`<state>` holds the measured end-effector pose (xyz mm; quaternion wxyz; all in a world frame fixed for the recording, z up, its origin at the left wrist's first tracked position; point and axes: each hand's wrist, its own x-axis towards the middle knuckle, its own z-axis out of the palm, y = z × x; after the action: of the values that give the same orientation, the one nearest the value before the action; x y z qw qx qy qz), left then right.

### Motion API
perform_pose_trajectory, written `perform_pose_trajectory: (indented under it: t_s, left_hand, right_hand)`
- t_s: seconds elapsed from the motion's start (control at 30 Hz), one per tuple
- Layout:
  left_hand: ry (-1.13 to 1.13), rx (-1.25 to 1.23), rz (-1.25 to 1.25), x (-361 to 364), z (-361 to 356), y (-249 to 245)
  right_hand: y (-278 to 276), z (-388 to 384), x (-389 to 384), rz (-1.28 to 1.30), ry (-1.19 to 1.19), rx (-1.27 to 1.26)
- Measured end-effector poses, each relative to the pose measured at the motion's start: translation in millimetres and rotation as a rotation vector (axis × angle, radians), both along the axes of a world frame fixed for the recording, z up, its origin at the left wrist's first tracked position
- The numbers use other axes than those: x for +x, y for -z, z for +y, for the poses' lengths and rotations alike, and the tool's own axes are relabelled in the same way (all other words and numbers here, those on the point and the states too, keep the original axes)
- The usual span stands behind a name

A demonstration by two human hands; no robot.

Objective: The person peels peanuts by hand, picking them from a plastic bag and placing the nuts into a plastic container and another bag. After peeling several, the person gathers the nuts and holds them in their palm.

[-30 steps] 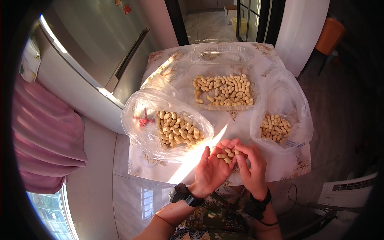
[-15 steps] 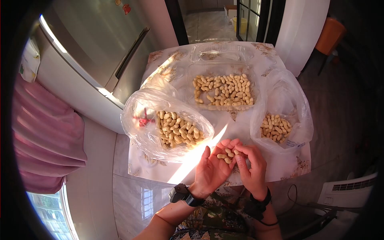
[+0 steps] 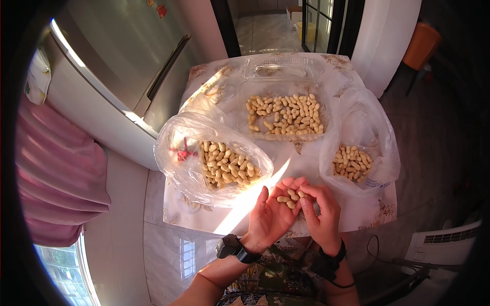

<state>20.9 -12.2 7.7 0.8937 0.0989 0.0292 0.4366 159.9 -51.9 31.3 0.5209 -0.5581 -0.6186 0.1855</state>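
My left hand (image 3: 269,218) is palm up and cupped, with a few unshelled peanuts (image 3: 288,200) lying on its fingers. Thumb and fingertips of my right hand (image 3: 325,214) pinch one peanut (image 3: 301,194) right beside them. Both hands hover over the table's near edge. Left of them, a clear plastic bag (image 3: 176,168) lies open around a heap of peanuts (image 3: 227,166). To the right stands another open plastic bag (image 3: 380,145) with a smaller heap (image 3: 352,164). Behind, a clear plastic clamshell box (image 3: 283,136) with its lid raised contains a spread layer of peanuts (image 3: 301,113).
The table (image 3: 298,166) has a pale floral cover crossed by a bright sun streak. A fridge (image 3: 127,56) stands close on the left, near a pink cloth (image 3: 61,173). An orange stool (image 3: 422,46) and a white appliance (image 3: 441,245) are at the right.
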Motion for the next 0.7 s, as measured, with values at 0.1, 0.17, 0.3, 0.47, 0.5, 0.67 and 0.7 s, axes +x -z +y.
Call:
perform_pose_trajectory:
  t_s: [0.1,0.17,0.3,0.47,0.5,0.67,0.7]
  left_hand:
    - [0.000,0.005,0.006,-0.1,0.1,-0.4]
    - [0.001,0.007,0.008,-0.1,0.1,-0.4]
    - [0.002,0.011,0.006,0.1,0.3,0.2]
    - [0.001,-0.005,0.004,-0.1,-0.2,0.3]
    - [0.002,-0.005,0.003,-0.2,-0.2,0.5]
    - [-0.030,-0.053,0.034,0.5,-1.2,0.3]
    - [-0.029,-0.049,0.034,0.6,-1.1,0.1]
  right_hand:
    - [0.6,0.3,0.3,-0.006,0.001,0.007]
    - [0.5,0.3,0.3,-0.009,0.001,0.010]
    - [0.1,0.5,0.1,-0.009,0.002,0.011]
    - [0.4,0.3,0.1,-0.008,0.002,0.007]
    - [0.4,0.2,-0.1,-0.007,0.003,0.008]
    - [0.2,0.2,-0.2,-0.006,0.004,0.005]
    - [0.6,0.2,0.0,-0.008,0.004,0.003]
